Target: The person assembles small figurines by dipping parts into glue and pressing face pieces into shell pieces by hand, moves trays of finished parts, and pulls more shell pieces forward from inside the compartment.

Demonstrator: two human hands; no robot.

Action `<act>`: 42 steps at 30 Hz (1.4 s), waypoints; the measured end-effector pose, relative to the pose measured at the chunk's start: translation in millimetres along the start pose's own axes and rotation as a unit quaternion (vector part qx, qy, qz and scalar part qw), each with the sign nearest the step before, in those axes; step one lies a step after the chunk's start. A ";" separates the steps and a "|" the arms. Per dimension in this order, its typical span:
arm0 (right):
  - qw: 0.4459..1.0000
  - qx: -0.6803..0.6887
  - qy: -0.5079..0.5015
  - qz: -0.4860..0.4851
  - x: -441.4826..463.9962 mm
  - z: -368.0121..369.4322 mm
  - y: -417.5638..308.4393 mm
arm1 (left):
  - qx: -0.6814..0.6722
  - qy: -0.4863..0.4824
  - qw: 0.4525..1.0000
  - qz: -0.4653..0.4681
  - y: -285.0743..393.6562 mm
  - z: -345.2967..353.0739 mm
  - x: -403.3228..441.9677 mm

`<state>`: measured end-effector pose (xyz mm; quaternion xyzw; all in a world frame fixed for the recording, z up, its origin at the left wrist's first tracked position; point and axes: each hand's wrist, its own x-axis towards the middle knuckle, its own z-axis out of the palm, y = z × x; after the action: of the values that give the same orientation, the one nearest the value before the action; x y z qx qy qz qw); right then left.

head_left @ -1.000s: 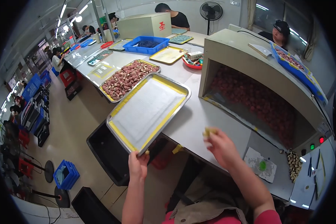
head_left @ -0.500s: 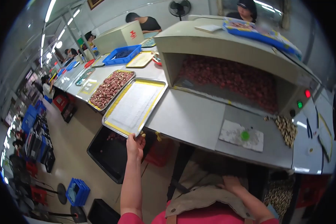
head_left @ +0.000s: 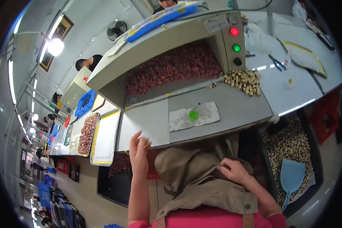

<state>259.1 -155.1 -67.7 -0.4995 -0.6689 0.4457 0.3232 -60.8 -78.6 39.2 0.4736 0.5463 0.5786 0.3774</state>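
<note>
My left hand [head_left: 139, 152] is raised near the table's front edge, its fingers closed around something small and pale that I cannot make out. My right hand [head_left: 233, 171] grips the brown apron [head_left: 205, 167] at my lap. Left of my left hand, an empty metal tray [head_left: 105, 138] with yellow edging juts over the table edge, beside a tray of reddish-brown pieces [head_left: 88, 133]. In front of me, a beige box [head_left: 114, 72] with an open front holds many dark red pieces [head_left: 174, 68]. A white slab [head_left: 178, 118] bears a green disc [head_left: 193, 115].
Pale and dark pieces [head_left: 243, 81] lie at the box's right corner, with pliers [head_left: 277, 62] farther right. Below right, a black bin [head_left: 317, 178] holds similar pieces and a blue scoop [head_left: 292, 174]. Another black bin [head_left: 114, 190] is under the table. A person [head_left: 89, 62] sits beyond.
My view has swung right. My left hand has let go of the empty tray and moved away from it. My right hand has dropped from above the table to the apron.
</note>
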 end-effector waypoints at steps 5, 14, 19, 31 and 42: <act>0.974 -0.216 -0.014 0.062 7.3 4.6 42.0 | 0.083 -0.136 0.982 0.103 -3.1 38.4 51.8; 0.975 -0.113 -0.176 -0.075 85.5 -106.0 -125.4 | 0.454 -0.009 0.875 0.170 -83.0 -17.8 273.7; 0.932 -0.270 -0.115 -0.213 248.0 -100.2 -157.4 | 0.490 0.126 0.847 0.165 -105.4 9.6 401.5; 0.800 -0.328 0.168 -0.473 576.1 53.8 -169.1 | 0.415 0.064 0.871 0.255 -91.3 89.2 326.0; 0.913 -0.304 -0.250 -0.107 585.5 126.0 -227.0 | 0.338 0.118 0.871 0.336 -98.9 90.1 322.7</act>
<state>-108.7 346.9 83.8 -0.3712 -0.8806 0.2936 0.0240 -68.4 265.8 -19.0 0.6550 0.5571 0.5024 -0.0900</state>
